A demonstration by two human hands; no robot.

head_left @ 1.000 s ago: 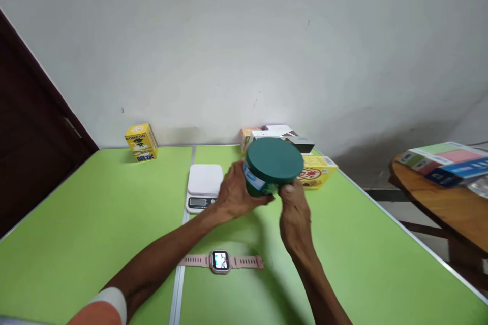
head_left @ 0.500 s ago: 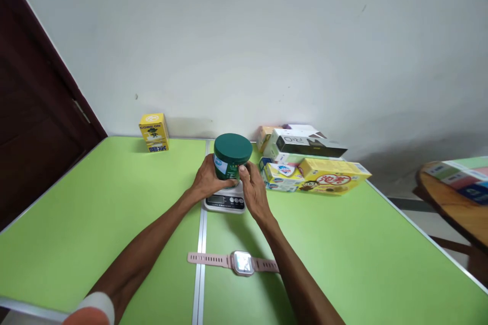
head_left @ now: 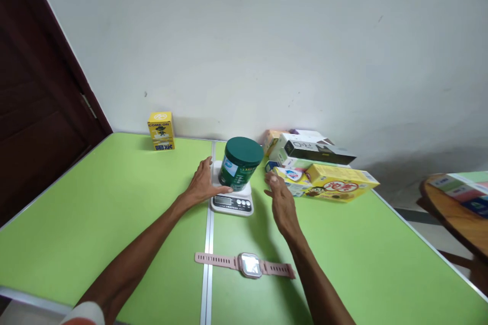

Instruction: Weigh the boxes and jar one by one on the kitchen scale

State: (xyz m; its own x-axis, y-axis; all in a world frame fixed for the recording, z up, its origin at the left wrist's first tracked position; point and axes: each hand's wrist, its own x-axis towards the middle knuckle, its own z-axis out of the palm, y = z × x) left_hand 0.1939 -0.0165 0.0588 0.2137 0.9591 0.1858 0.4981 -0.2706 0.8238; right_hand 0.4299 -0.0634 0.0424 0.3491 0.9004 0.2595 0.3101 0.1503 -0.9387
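A green lidded jar (head_left: 241, 163) stands upright on a white digital kitchen scale (head_left: 232, 204), whose display and buttons face me. To the jar's left is my left hand (head_left: 202, 183), fingers spread and thumb pointing toward the jar's base; whether the thumb touches the scale I cannot tell. My right hand (head_left: 282, 202) hovers apart from the jar on its right, open and holding nothing, near the yellow and white box (head_left: 295, 179). Closer to me, a smartwatch with a pink strap (head_left: 250, 265) lies stretched out on the table.
The green table (head_left: 114, 203) has a metal seam down its middle. A small yellow box (head_left: 161, 132) stands at the back left. Several boxes, including a yellow snack box (head_left: 341, 183) and a black-and-white box (head_left: 319, 151), lie at the back right. A wooden stool (head_left: 457, 208) stands beyond the right edge.
Both hands have let go of the jar, which rests on the scale. My right hand has moved away to the right, and my left fingers have opened. The view has shifted slightly.
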